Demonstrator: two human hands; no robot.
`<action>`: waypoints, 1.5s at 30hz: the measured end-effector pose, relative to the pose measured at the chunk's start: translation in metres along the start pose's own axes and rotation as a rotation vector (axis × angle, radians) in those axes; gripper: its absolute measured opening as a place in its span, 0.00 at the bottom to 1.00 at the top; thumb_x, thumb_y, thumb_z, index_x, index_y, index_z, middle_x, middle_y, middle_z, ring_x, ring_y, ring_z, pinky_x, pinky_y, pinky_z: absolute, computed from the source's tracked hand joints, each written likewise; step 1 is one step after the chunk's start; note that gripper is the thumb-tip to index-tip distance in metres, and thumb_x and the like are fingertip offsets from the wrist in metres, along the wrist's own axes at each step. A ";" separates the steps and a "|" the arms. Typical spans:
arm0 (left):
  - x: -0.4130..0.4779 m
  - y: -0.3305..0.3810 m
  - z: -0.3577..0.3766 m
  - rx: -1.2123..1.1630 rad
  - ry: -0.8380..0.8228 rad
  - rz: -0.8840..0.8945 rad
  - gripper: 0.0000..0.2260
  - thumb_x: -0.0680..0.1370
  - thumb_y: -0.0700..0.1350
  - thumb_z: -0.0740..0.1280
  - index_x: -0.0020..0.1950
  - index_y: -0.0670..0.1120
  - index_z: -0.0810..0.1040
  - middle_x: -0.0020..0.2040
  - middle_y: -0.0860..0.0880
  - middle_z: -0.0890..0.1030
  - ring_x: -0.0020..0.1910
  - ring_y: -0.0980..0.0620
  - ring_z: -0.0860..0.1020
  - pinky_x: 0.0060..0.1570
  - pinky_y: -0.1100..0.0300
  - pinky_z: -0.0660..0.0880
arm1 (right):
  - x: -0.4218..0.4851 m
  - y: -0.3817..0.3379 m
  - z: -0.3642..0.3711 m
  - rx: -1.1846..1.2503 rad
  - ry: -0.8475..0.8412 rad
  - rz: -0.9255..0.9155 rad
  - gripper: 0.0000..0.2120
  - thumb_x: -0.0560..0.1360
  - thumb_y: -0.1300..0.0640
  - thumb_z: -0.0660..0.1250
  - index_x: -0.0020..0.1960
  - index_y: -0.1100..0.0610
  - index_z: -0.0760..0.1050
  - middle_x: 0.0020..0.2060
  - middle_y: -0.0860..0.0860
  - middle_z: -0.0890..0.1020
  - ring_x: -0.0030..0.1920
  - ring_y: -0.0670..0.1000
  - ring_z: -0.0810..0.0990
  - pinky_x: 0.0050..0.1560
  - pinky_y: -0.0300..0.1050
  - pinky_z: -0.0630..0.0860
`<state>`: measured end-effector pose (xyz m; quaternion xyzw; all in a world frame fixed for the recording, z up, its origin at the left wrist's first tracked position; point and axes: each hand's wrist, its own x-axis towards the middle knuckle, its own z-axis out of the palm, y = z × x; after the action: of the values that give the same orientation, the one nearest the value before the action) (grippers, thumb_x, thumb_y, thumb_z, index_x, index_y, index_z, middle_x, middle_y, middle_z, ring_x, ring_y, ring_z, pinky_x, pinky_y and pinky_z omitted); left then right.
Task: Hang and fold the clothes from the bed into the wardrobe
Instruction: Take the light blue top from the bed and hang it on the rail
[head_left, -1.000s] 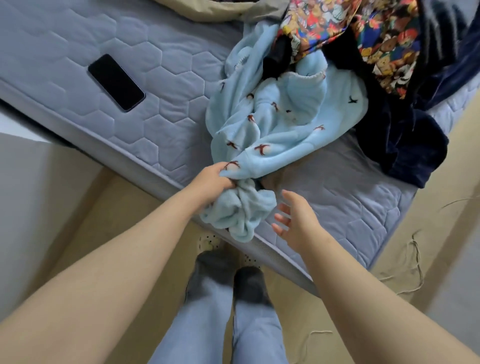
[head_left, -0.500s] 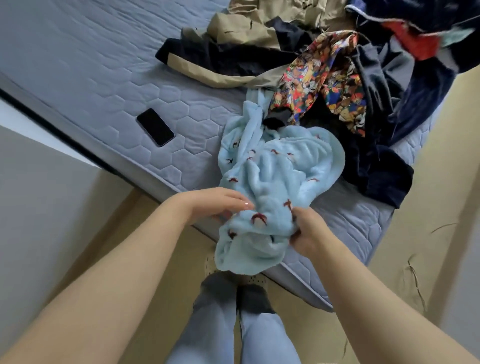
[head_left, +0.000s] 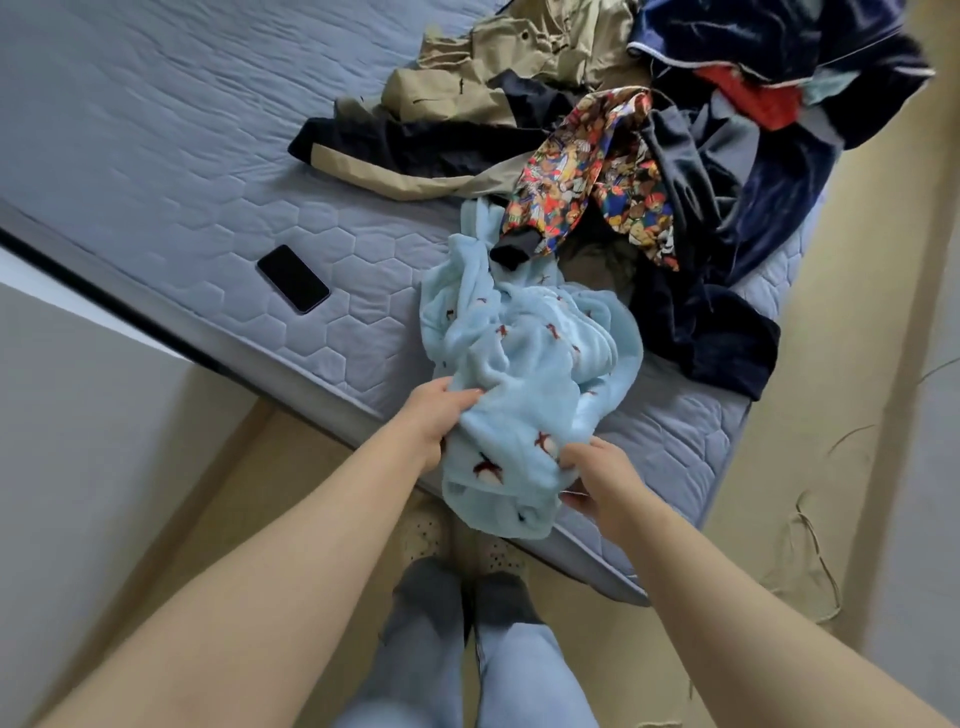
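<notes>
A light blue fleece garment (head_left: 524, 374) with small red figures lies bunched at the near edge of the bed (head_left: 156, 171), one end hanging over the side. My left hand (head_left: 434, 415) grips its left fold. My right hand (head_left: 597, 478) pinches its lower right edge. Behind it lies a heap of clothes: a colourful cartoon-print shirt (head_left: 587, 176), khaki trousers (head_left: 498, 62), a black and tan piece (head_left: 395, 150) and dark navy velvet clothes (head_left: 737, 249). The wardrobe is out of view.
A black phone (head_left: 293, 278) lies face up on the quilted mattress, left of the blue garment. A grey wall panel (head_left: 78, 441) stands at the left. My feet (head_left: 457, 582) are on the tan floor at the bed's edge. A thin cord (head_left: 815, 551) lies on the floor at right.
My right hand came in from open and took hold of the blue garment's lower edge. My left hand shifted its grip up the left fold. The camera pulled back, showing more of the pile.
</notes>
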<state>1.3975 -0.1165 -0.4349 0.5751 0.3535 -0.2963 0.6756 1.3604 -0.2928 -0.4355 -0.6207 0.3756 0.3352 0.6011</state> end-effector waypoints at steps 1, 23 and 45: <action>-0.005 0.006 -0.003 0.025 -0.026 0.042 0.11 0.76 0.40 0.68 0.58 0.43 0.78 0.50 0.43 0.82 0.44 0.47 0.81 0.40 0.56 0.77 | -0.002 0.000 -0.001 -0.022 0.014 -0.024 0.04 0.71 0.67 0.60 0.43 0.60 0.72 0.35 0.54 0.74 0.33 0.50 0.70 0.31 0.40 0.69; -0.088 0.112 -0.050 0.584 0.366 0.493 0.17 0.75 0.36 0.61 0.59 0.51 0.78 0.57 0.49 0.79 0.57 0.49 0.77 0.55 0.54 0.76 | -0.052 -0.079 0.042 0.054 -0.025 -0.428 0.08 0.71 0.62 0.58 0.48 0.59 0.73 0.41 0.56 0.79 0.39 0.53 0.76 0.38 0.44 0.74; -0.107 0.125 -0.032 0.051 0.018 0.446 0.11 0.82 0.39 0.51 0.48 0.46 0.72 0.42 0.46 0.76 0.38 0.52 0.72 0.37 0.59 0.71 | -0.117 -0.172 0.075 0.802 -0.273 -0.312 0.17 0.78 0.58 0.62 0.65 0.62 0.68 0.45 0.58 0.79 0.42 0.55 0.80 0.37 0.46 0.77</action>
<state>1.4324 -0.0648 -0.2788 0.6586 0.2160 -0.1432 0.7065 1.4548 -0.2115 -0.2524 -0.3381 0.2951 0.1473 0.8814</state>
